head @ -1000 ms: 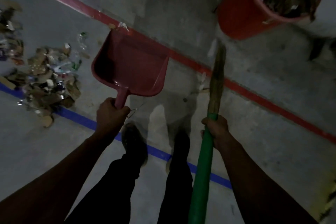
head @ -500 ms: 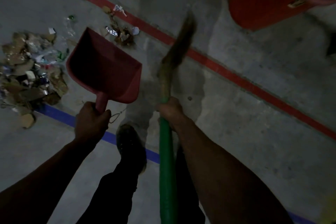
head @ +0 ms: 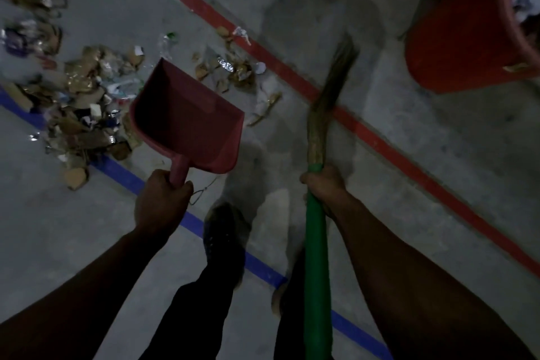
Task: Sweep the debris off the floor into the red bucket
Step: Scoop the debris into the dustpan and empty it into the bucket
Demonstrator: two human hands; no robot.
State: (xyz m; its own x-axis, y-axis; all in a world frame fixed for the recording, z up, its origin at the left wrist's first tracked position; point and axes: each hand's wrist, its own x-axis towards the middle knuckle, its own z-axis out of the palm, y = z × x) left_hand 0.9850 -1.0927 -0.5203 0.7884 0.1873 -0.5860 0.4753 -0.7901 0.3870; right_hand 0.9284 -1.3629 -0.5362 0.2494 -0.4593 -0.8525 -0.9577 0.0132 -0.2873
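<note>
Left hand (head: 162,202) curls around the empty dustpan (head: 190,123), right hand (head: 323,185) wraps the broom (head: 317,137), both aimed toward debris (head: 84,102) far left, likely for scooping.

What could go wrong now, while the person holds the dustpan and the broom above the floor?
1. The red plastic dustpan in the left hand hangs above the scattered cardboard and paper debris; sweeping now could push scraps under it.
2. The red plastic bucket looks already full, so more may spill.
3. The foot stands near the debris and could scatter it.
</note>
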